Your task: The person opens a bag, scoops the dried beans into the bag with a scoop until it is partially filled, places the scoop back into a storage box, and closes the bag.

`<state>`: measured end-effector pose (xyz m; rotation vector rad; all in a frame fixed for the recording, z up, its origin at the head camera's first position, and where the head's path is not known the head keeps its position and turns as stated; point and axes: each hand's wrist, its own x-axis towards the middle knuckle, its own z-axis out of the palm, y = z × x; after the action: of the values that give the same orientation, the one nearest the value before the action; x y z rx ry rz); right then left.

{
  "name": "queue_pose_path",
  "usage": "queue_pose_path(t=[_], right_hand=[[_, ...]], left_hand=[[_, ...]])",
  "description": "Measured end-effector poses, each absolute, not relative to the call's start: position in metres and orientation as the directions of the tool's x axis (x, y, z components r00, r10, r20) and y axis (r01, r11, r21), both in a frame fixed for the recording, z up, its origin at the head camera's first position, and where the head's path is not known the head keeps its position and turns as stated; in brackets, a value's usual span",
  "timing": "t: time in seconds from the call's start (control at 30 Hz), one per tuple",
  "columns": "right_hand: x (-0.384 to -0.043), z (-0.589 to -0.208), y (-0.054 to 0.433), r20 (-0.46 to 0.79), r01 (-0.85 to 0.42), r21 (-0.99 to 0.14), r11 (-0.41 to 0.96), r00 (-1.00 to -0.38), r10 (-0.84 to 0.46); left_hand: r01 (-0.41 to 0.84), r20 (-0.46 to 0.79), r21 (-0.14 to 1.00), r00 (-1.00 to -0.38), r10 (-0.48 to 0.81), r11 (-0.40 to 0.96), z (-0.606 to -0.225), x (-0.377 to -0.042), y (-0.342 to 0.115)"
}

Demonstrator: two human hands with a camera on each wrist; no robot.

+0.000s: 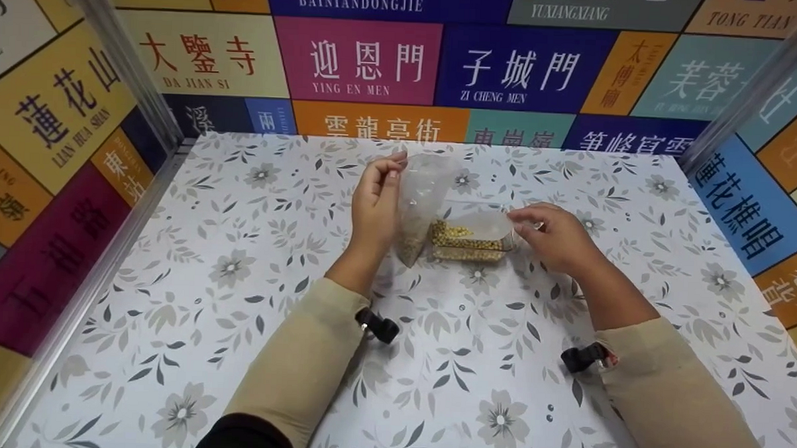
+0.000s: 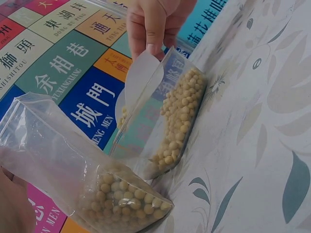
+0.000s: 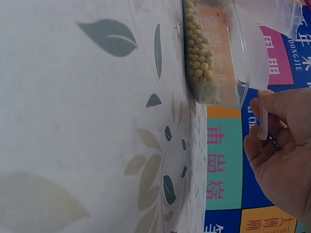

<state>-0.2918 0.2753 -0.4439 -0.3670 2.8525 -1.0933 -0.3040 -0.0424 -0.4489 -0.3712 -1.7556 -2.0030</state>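
Observation:
My left hand (image 1: 376,200) grips the side of a clear plastic bag (image 1: 428,185), which stands upright with yellowish soybeans (image 2: 129,201) gathered in its bottom corner. Just right of the bag is a clear rectangular plastic box (image 1: 469,254), partly filled with more soybeans (image 3: 198,53). My right hand (image 1: 554,236) pinches the handle of a whitish translucent scoop (image 2: 144,75) at the box's right end. The scoop slants over the box, and a few beans show by its far end in the left wrist view. In the right wrist view the thumb and fingers hold the flat handle.
A white tablecloth (image 1: 190,296) with grey flowers and leaves covers the table. Panels with colourful Chinese place names (image 1: 358,60) rise behind and at both sides. Clear edge strips (image 1: 129,62) run along the corners. Small black devices (image 1: 378,326) are strapped to both wrists.

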Motion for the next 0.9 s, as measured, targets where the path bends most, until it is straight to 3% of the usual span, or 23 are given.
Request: queue_pose_path(t=[0.4, 0.67, 0.9], right_hand=[[-0.287, -0.430, 0.278, -0.036, -0.103, -0.757, 0.645, -0.979, -0.199], [-0.280, -0.405, 0.271, 0.074, -0.143, -0.784, 0.604, -0.988, -0.137], [-0.285, -0.374, 0.257, 0.204, -0.181, -0.737, 0.651, -0.978, -0.041]], left_hand=[[0.495, 0.479, 0.864, -0.864, -0.157, -0.092, -0.449, -0.304, -0.042], [0.488, 0.473, 0.870, -0.867, -0.156, -0.069, -0.448, -0.303, -0.042], [0.487, 0.472, 0.871, -0.867, -0.162, -0.067, -0.448, -0.303, -0.042]])
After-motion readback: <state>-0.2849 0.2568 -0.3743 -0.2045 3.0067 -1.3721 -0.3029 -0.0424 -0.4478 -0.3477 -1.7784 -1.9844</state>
